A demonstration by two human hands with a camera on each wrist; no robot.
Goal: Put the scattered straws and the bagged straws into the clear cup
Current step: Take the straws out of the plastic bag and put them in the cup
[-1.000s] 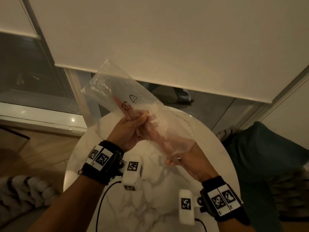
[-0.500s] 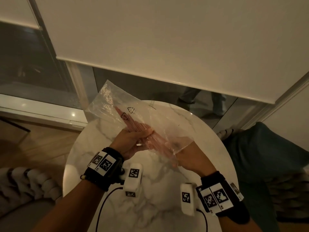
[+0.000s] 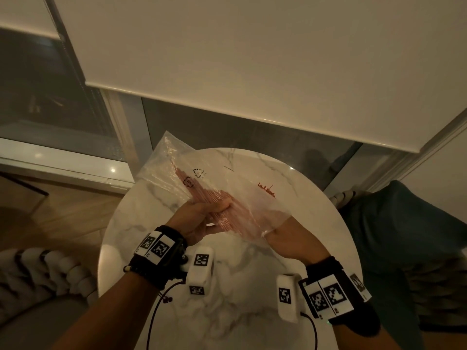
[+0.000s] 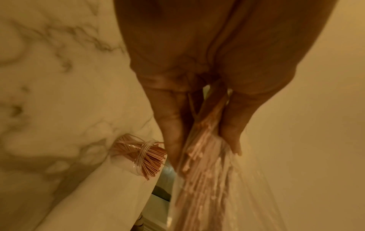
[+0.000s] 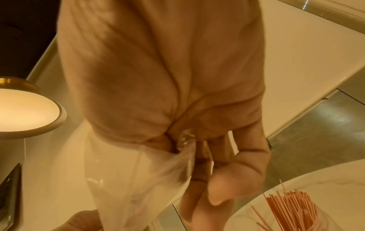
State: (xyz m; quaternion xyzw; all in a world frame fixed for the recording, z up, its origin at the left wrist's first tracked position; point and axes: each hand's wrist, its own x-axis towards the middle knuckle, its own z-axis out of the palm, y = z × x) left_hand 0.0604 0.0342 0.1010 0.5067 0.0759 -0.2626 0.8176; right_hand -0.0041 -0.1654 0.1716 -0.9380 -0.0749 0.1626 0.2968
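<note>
My left hand (image 3: 199, 218) grips the pink bagged straws (image 3: 222, 210) through the clear plastic bag (image 3: 242, 183), fingers (image 4: 171, 125) and thumb clamped around the bundle above the marble desk (image 3: 227, 286). My right hand (image 3: 290, 238) pinches the bag's near right end. The clear cup (image 5: 296, 218), already full of straws, stands on the desk beside my hands.

A round marble table (image 3: 141, 223) stands before a window with a pale roller blind (image 3: 252, 59) partly lowered. A teal cushion (image 3: 394, 223) lies to the right, a chunky knit throw (image 3: 38, 274) to the left. A lit lamp (image 5: 25, 109) glows nearby.
</note>
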